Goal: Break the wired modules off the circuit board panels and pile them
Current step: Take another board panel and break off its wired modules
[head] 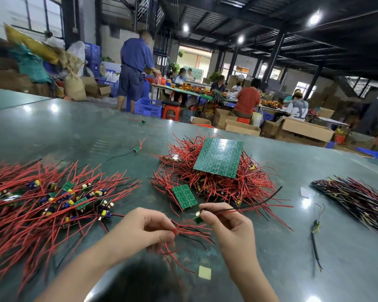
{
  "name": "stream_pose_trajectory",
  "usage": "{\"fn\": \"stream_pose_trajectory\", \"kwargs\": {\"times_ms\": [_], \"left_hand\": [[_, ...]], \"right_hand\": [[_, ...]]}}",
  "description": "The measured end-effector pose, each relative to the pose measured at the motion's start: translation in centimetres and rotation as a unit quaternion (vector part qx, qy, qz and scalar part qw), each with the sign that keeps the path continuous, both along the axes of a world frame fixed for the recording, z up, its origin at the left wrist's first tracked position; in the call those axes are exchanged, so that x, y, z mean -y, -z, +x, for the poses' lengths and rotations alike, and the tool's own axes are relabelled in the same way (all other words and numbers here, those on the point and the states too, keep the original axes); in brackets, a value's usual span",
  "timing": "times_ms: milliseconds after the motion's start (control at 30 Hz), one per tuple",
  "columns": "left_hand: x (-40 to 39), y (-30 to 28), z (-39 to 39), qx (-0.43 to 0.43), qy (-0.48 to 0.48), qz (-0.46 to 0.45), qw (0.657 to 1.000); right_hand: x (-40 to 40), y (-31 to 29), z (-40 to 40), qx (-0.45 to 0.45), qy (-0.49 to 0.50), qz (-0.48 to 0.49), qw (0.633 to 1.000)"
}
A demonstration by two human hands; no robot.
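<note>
Pinching one wired module [198, 217] by its small green board, the right hand [229, 227] holds it clear of the table [314, 153], thumb and forefinger closed on it, its red and black leads trailing off to the right; judged freshly parted and ready for piling.

Left hand [146, 231]: fingers curled round a bunch of red leads [190, 233], apparently the remnant strip; the board itself is hidden, so I cannot tell how many modules remain on it.

Pile of separated modules [53, 201]: on the left, boards, capacitors and red wires heaped loosely; the likely destination, being on the side away from the stock.

Stock heap [216, 184]: ahead of the hands, a large green panel [219, 156] lying on top, wires splaying beneath. A smaller panel piece [184, 196] lies just in front, near reach, probably next.

Stray modules [136, 149]: well apart, farther back.

Dark wire bundle [355, 199]: right side.

Yellow square [204, 272]: near table edge.
</note>
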State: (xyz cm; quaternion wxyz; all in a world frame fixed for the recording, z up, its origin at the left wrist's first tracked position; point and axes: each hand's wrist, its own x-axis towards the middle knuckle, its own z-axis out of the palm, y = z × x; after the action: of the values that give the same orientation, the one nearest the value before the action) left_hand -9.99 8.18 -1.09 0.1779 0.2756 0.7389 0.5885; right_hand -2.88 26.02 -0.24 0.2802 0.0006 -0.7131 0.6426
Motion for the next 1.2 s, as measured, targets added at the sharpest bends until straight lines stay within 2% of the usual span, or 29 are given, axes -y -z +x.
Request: {"fn": "stream_pose_trajectory", "kwargs": {"times_ms": [167,333,467,567,733,867,1067,1200], "left_hand": [[0.8,0.0,-0.8,-0.042,-0.039,-0.023,0.998],[0.8,0.7,-1.1,-0.142,-0.066,-0.124,0.980],[1.0,0.8,-1.4,-0.178,-0.089,-0.117,0.973],[1.2,0.7,-1.6,-0.170,-0.106,-0.104,0.974],[1.1,1.2,-1.7,-0.179,-0.126,-0.146,0.965],[0.9,1.3,-1.6,-0.220,-0.172,-0.178,0.944],[1.3,1.3,-1.7,-0.269,-0.166,-0.152,0.936],[1.2,1.8,-2.1,-0.323,-0.165,-0.217,0.906]], "right_hand": [[-0.6,-0.1,-0.1,0.008,0.031,-0.003,0.999],[-0.3,0.2,-0.1,0.027,0.013,0.004,1.000],[-0.6,0.2,-0.2,0.024,0.034,-0.003,0.999],[-0.9,0.0,-0.1,0.024,0.038,0.002,0.999],[-0.5,0.0,0.1,0.015,0.007,0.037,0.999],[-0.3,0.2,-0.1,0.015,0.017,0.051,0.998],[-1.3,0.0,-0.2,-0.005,0.051,0.030,0.998],[-1.4,0.1,-0.2,-0.018,0.067,0.045,0.997]]}}
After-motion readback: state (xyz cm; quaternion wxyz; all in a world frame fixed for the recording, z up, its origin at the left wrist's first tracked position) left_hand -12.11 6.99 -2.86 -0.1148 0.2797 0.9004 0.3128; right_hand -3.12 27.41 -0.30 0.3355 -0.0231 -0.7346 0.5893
